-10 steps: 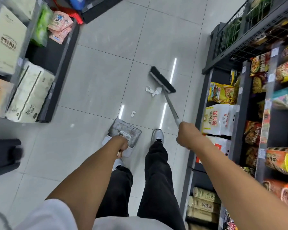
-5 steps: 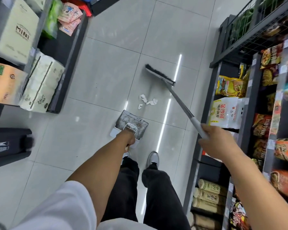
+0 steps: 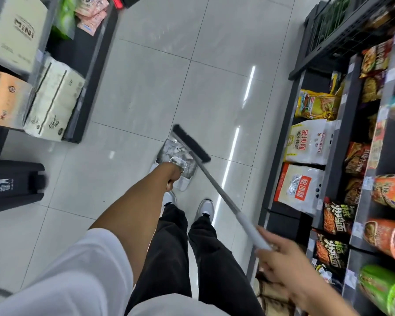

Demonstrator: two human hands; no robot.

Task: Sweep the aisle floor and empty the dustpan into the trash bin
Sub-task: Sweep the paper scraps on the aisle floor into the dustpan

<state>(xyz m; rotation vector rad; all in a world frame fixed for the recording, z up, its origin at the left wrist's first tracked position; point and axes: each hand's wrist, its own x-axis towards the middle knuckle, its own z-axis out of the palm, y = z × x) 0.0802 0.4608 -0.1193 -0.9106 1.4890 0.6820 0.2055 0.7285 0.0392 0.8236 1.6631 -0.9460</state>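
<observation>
Centre frame: left hand [image 3: 172, 174] closed around the handle of the dustpan [image 3: 177, 156], which rests on the tiled floor [image 3: 146, 87] just ahead of the shoes; white paper scraps [image 3: 177, 149] lie inside the pan. Right hand [image 3: 281, 263], lower right, grips the grey broom handle [image 3: 224, 192] with index finger extended; black broom head [image 3: 191, 143] sits at the pan's far edge, touching it. Black trash bin [image 3: 14, 185] stands at left edge, well apart from the dustpan

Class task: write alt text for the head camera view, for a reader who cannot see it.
Seen from above, a person's right hand pushes a broom against a dustpan holding paper scraps, gripped by the left hand. They stand in a tiled shop aisle between stocked shelves, with a black bin at left.
</observation>
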